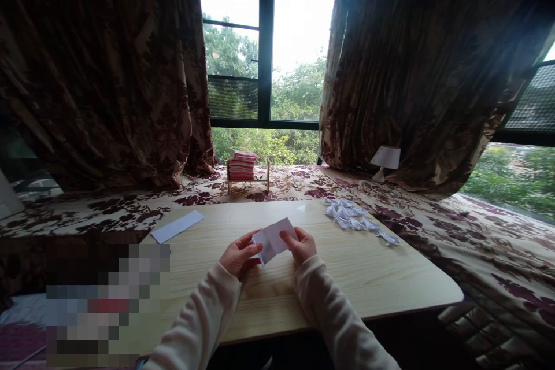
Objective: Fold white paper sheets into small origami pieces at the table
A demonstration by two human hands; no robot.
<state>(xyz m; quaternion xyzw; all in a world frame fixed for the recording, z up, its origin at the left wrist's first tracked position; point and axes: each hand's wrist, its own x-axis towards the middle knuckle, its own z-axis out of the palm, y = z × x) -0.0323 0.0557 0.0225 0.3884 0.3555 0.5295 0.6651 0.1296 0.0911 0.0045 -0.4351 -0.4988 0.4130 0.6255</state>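
Observation:
A white sheet of paper (274,238) with a crease across it is held up between my two hands, above the table. My left hand (241,253) pinches its left edge, where a narrow part is folded over. On the other side my right hand (300,244) grips the right edge, thumb on top of the paper. Several folded white paper pieces (344,214) lie in a loose pile at the table's back right. Toward the back left rests a flat white paper strip or stack (178,226).
The pale wooden table (381,277) has a rounded right corner. Behind it, a ledge with patterned cloth (299,179) bears a small rack (268,176) with folded red-and-white cloths (243,165) and a small white lamp (385,158). A blurred patch covers the lower left.

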